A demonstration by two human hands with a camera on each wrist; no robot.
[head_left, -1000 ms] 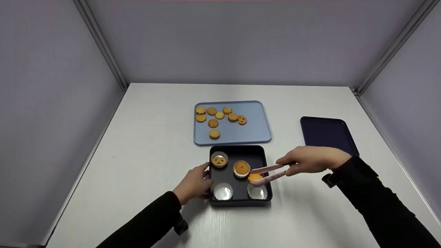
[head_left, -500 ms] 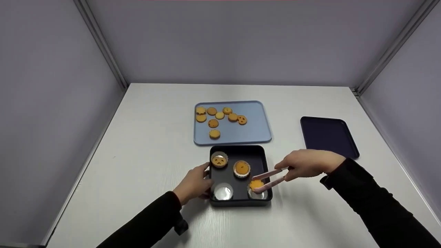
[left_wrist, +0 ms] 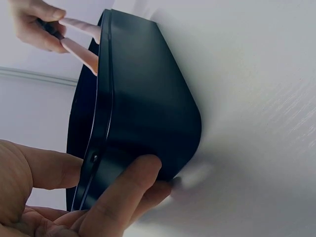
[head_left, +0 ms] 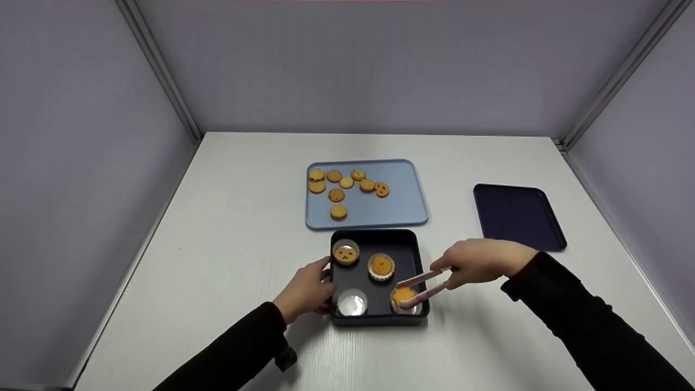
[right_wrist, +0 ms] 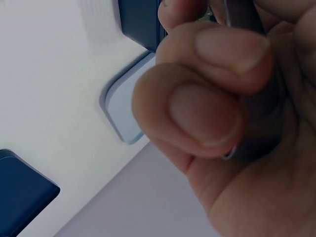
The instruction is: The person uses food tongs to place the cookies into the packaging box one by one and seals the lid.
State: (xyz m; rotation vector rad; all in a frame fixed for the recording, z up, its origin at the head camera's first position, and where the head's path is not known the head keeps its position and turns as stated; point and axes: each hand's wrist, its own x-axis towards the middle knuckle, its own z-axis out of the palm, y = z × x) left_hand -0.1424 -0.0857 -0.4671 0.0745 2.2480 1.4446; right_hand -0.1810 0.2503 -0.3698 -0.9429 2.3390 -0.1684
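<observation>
My left hand (head_left: 305, 290) grips the left wall of a dark square baking pan (head_left: 374, 321); the left wrist view shows its fingers and thumb on either side of the rim. My right hand (head_left: 480, 262) holds pink-tipped tongs (head_left: 429, 293) over the pan's right wall. Between the tong tips is a flower-shaped orange cookie (head_left: 403, 294), at the front-right foil cup (head_left: 415, 309); whether the tips still press it cannot be told. A bare foil cup (head_left: 352, 303) sits front left. Cookies lie in the middle cup (head_left: 381, 267) and the back-left cup (head_left: 346, 253).
Behind the pan lies a light blue tray (head_left: 404, 201) with several cookies (head_left: 337, 212) mostly on its left half. A dark navy tray (head_left: 518, 217) is at the right, beyond my right hand. Grey walls enclose the white table (head_left: 233, 217).
The tongs and the flower-shaped cookie have come slightly toward me and down, from behind the front-right cup to within its outline. My left hand and the pan stay put.
</observation>
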